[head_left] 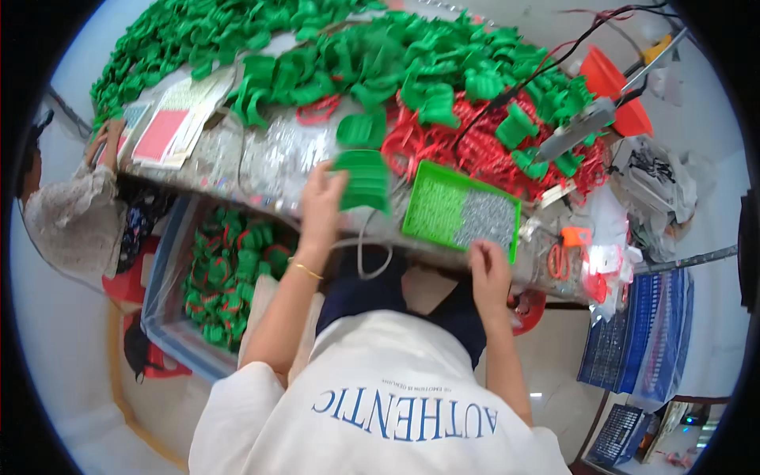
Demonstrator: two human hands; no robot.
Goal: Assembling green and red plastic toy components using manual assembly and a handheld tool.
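Note:
My left hand grips the left edge of a green ribbed, curved plastic piece, held over the near edge of the work table. Just beyond it lies a similar green piece. At the lower right edge of a bright green tray, my right hand has its fingers drawn together; whatever they may hold is too small to make out. Two kinds of tiny parts fill the tray: light green ones on the left and silver-grey ones on the right.
Green pieces are heaped along the table's far side, with red parts beyond the tray. Orange-handled scissors lie right of it. A blue-grey bin of green-and-red assembled pieces stands at lower left. Another person's sleeve shows far left.

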